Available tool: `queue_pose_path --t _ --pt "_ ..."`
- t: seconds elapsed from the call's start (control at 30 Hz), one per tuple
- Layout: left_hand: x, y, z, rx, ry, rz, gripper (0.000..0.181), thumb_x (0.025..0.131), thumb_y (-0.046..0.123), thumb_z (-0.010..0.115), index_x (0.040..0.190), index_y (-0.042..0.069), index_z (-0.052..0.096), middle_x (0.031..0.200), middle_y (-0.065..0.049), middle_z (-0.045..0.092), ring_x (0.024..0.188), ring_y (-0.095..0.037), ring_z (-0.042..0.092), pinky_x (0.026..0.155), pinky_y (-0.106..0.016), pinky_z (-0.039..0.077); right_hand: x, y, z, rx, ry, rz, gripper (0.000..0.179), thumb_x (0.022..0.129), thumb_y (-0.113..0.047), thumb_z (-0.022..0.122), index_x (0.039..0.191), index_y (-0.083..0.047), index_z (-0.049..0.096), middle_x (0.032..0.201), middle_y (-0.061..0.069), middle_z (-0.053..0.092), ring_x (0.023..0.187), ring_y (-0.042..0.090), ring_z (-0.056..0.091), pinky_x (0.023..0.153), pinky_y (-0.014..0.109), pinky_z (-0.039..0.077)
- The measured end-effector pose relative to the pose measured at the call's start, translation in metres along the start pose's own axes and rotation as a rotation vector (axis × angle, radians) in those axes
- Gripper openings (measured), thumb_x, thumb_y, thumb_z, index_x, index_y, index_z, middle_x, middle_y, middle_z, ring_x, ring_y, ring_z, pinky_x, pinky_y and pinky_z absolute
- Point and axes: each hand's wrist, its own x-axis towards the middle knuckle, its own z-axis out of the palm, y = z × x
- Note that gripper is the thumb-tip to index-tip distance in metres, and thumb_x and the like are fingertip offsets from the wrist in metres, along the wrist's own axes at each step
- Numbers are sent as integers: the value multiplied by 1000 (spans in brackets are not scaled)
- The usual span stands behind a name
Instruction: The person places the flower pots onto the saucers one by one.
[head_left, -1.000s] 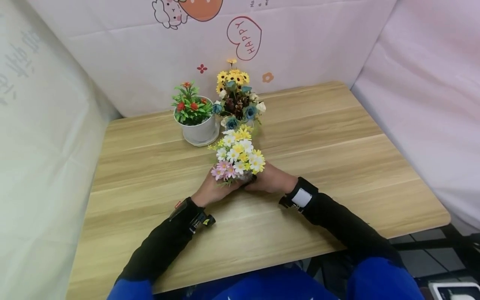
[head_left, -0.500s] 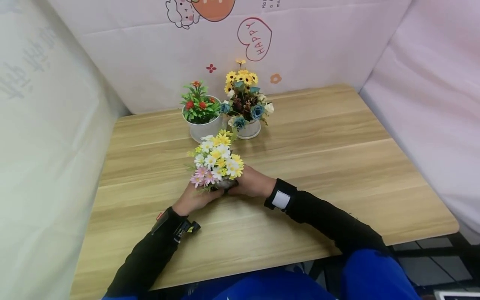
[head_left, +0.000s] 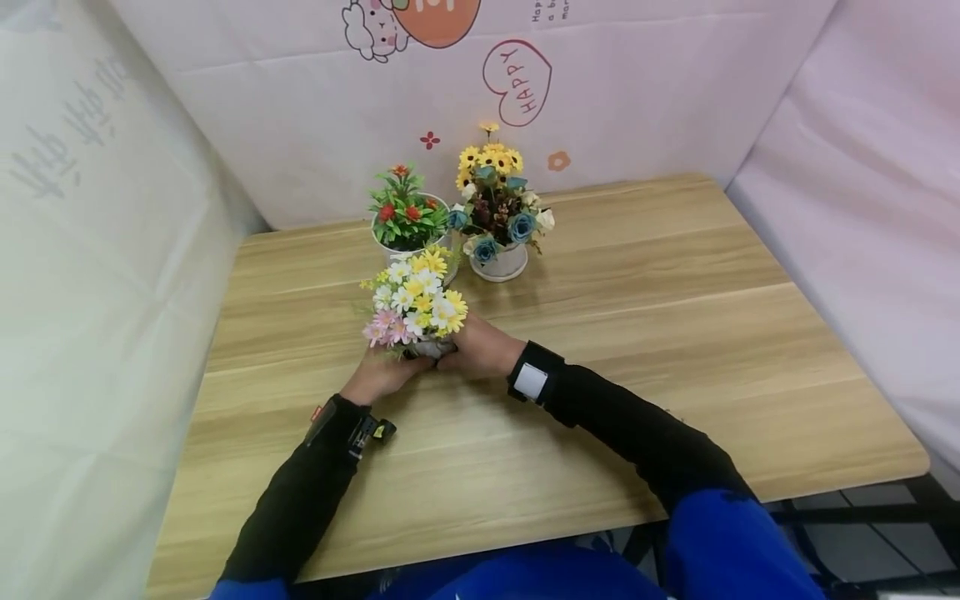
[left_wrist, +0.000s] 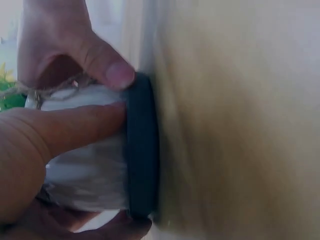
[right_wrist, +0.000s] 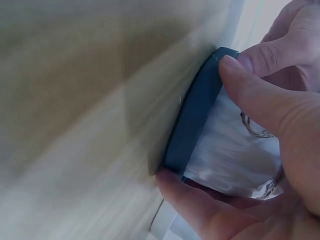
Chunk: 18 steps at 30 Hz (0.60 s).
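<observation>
A small pot (left_wrist: 90, 170) wrapped in clear plastic and tied with twine has a dark teal base (right_wrist: 192, 127). Out of its top rise white, yellow and pink daisies (head_left: 417, 298), in the head view in front of the other two pots. From the left, my left hand (head_left: 381, 373) grips the pot, its thumb along the wall down to the base. My right hand (head_left: 480, 346) holds it from the other side, thumb and fingers at the base rim. Both wrist views have the base close over the wooden table (head_left: 600, 333).
Behind the daisies stands a white pot with red flowers and green leaves (head_left: 408, 215). Right of it is a pot with blue and cream roses (head_left: 498, 221), yellow flowers (head_left: 491, 158) rising behind. A printed cloth (head_left: 622, 83) hangs along the table's back edge.
Both hands have carried the daisy pot leftward, from in front of the rose pot to in front of the red-flowered pot. The head view has shifted slightly.
</observation>
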Motion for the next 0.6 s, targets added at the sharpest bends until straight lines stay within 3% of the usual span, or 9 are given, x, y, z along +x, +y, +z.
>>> queue_pose_path --t 0.3,0.47,0.6 --pt "27 -10 -9 -20 -32 -73 99 91 18 81 168 5 21 174 -15 27 163 -35 22 137 -52 14 22 10 -5 -79 19 41 96 80 -3 90 160 1 38 170 21 34 159 37 32 135 46 25" --pt "40 -10 -14 -19 -73 -118 101 93 21 79 170 9 15 177 -12 20 165 -32 16 138 -50 9 30 15 -8 -100 38 51 90 81 -4 90 156 4 41 165 23 41 155 36 38 133 43 30" --pt "48 -10 -18 26 -79 -125 96 93 21 78 168 6 20 175 -14 25 163 -34 22 137 -51 14 37 18 -12 -93 33 78 89 83 -3 89 157 2 41 165 22 41 155 35 38 133 42 31"
